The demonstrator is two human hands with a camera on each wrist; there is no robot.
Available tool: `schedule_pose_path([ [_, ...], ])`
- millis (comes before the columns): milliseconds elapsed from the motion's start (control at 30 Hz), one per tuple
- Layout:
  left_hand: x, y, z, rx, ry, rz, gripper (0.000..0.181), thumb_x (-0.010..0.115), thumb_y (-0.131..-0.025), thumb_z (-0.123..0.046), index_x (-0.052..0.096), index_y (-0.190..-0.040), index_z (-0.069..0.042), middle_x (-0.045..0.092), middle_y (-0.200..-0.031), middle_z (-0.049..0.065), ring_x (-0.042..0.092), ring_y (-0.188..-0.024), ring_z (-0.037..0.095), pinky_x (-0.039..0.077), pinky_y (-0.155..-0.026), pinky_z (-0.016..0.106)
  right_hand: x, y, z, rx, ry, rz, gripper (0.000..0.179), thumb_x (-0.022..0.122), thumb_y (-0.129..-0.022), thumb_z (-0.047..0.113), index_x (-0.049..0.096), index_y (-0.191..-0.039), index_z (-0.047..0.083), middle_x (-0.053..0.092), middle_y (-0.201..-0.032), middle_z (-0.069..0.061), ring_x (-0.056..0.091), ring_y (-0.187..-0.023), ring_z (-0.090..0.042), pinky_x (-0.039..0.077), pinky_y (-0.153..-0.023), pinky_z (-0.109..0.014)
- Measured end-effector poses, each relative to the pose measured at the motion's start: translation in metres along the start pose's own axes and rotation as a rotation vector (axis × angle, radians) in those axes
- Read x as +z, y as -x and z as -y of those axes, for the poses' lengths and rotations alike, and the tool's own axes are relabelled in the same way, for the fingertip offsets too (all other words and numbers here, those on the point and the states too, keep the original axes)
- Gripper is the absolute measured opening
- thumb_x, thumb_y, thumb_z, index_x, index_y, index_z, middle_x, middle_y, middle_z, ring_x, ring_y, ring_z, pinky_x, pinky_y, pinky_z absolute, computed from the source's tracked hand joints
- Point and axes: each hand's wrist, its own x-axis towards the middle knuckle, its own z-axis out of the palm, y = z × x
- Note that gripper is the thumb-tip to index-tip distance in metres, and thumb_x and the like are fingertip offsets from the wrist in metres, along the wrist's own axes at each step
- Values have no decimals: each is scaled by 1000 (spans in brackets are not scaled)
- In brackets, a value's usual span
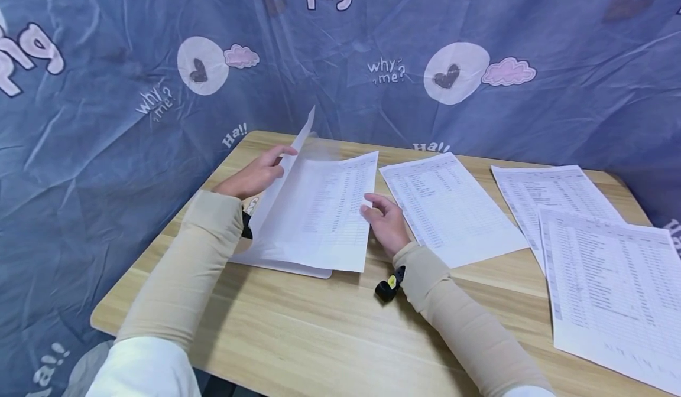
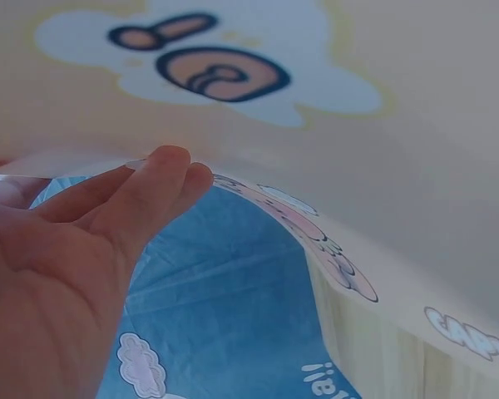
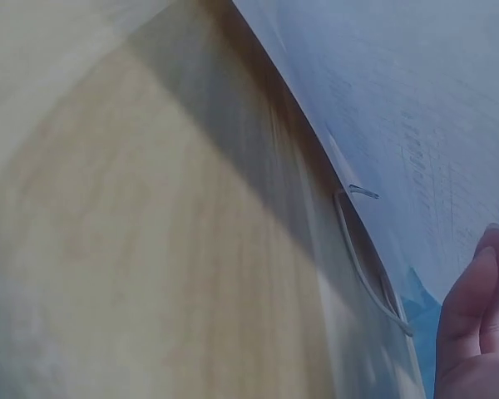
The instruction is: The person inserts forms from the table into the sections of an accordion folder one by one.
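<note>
Head view: the step now looks like getting a printed sheet (image 1: 350,223) to sit neatly inside a folder (image 1: 318,273); the sheet lies over the open folder, and its right side pokes out past the folder's back; the next move seems to need a soft push toward the folder's fold, with the cover (image 1: 272,199) held up and the paper not bent; the left grip (image 1: 255,175), at the folder's left, has thumb and fingers on the cover's edge and holds it up, leaning; the right grip (image 1: 388,223), at the folder's right, pinches the sheet's right edge; both arms reach in from the near side of the folder, the right one on a slant; the folder rests on the bench (image 1: 298,326); other papers (image 1: 463,220) lie to the folder's right.
</note>
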Motion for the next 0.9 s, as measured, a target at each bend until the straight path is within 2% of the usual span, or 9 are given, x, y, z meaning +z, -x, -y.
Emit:
schedule_pose_path([
  [100,0,0,-1,2,1,1,49,31,-92,-2,34,-141,-5,24,-152,14,20,-141,30,26,-109,49,2,0,0,16,-2,5,40,58,-92,15,55,-131,9,53,-131,-10,55,-108,-21,45,-91,-31],
  [267,0,-1,-1,14,8,2,49,30,-92,0,33,-141,-3,24,-152,15,19,-141,30,26,-109,49,5,-1,-1,8,-40,26,40,53,-94,9,52,-133,5,54,-128,-15,60,-80,-15,52,-67,-25],
  [400,0,0,-1,14,13,3,49,30,-92,0,33,-141,-2,24,-152,15,19,-141,29,26,-109,50,8,-1,-2,-2,-70,45,41,49,-93,5,50,-134,2,53,-122,-18,58,-69,-12,51,-60,-24],
  [533,0,0,-1,16,14,4,49,30,-92,0,33,-141,-2,24,-151,15,20,-140,29,27,-108,50,10,-1,-1,3,-75,50,44,46,-91,0,50,-135,3,52,-115,-17,56,-69,-11,50,-59,-23],
  [633,1,0,-2,18,12,1,49,31,-91,0,34,-140,-3,25,-151,15,22,-139,29,28,-107,49,12,-2,1,7,-70,49,47,46,-89,-2,49,-136,3,54,-118,-18,56,-72,-12,50,-61,-23],
  [800,1,1,-2,30,13,-2,49,32,-90,0,35,-139,-2,27,-149,16,25,-137,29,29,-105,49,16,-1,2,17,-48,51,48,47,-90,0,47,-138,5,53,-128,-17,57,-90,-17,49,-70,-22],
  [900,1,1,-2,32,12,-2,49,32,-90,0,34,-139,-2,28,-149,16,25,-138,30,29,-106,49,17,-2,1,26,-39,50,48,48,-91,2,46,-139,6,51,-132,-15,55,-100,-20,48,-71,-20],
])
